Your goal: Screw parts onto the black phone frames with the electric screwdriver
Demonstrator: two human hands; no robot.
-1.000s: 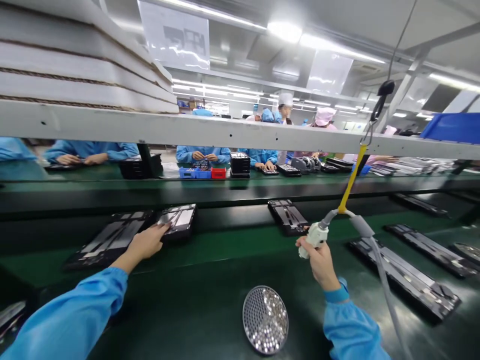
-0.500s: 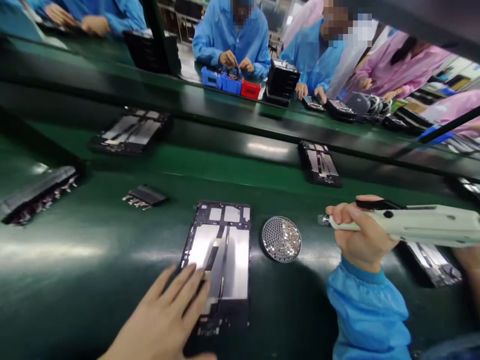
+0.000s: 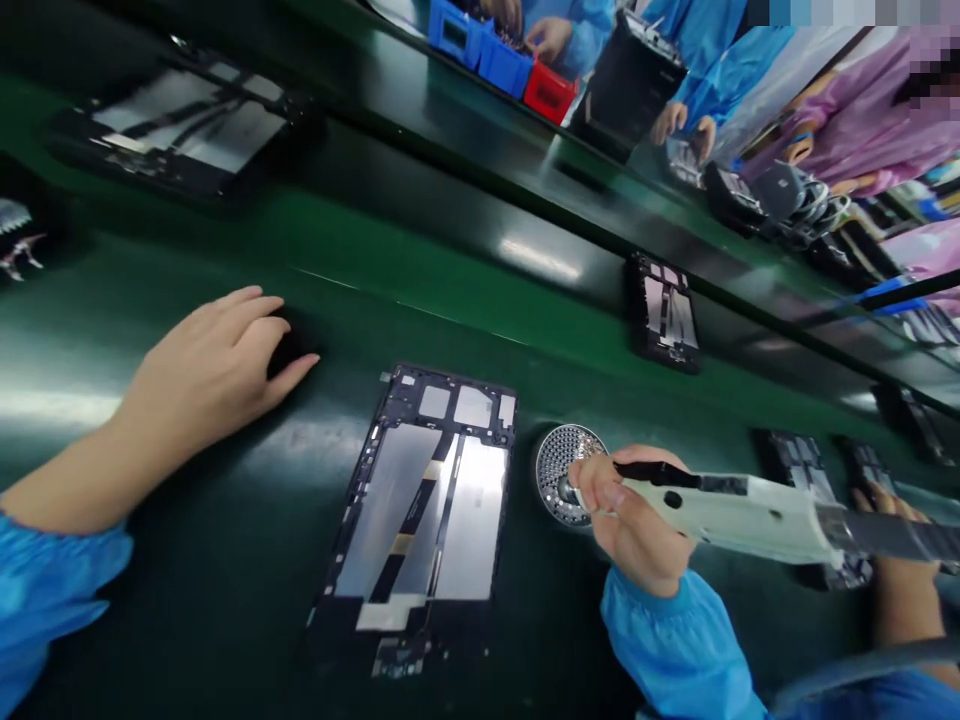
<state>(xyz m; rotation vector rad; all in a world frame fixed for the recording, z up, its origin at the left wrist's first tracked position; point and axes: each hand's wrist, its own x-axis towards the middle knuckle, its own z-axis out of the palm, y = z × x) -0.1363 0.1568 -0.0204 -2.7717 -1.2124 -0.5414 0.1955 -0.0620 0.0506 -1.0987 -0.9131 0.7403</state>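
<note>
My left hand [image 3: 214, 365] is over the bench at the left, fingers bent and thumb apart from them. A dark shape shows between thumb and fingers; whether it is the small black piece or shadow I cannot tell. My right hand [image 3: 637, 520] grips a pale electric screwdriver [image 3: 757, 520], pointing left. Its tip is at a round metal screw tray [image 3: 559, 450], with the contact partly hidden by my fingers. Between my hands lies an opened tablet [image 3: 465, 520], silver plates and a dark ribbon cable facing up.
Other opened tablets lie at the upper left [image 3: 187, 125] and far right of centre [image 3: 664, 310]. A black strip with dangling tabs [image 3: 19, 240] is at the left edge. At right, a co-worker's hand [image 3: 892, 510] touches a device. Blue bins [image 3: 502, 65] and a red bin [image 3: 551, 92] stand beyond.
My left hand has left the tablet and moved up and left, to where the small black piece lay. My right hand has brought the screwdriver left to the screw tray. The view has tilted.
</note>
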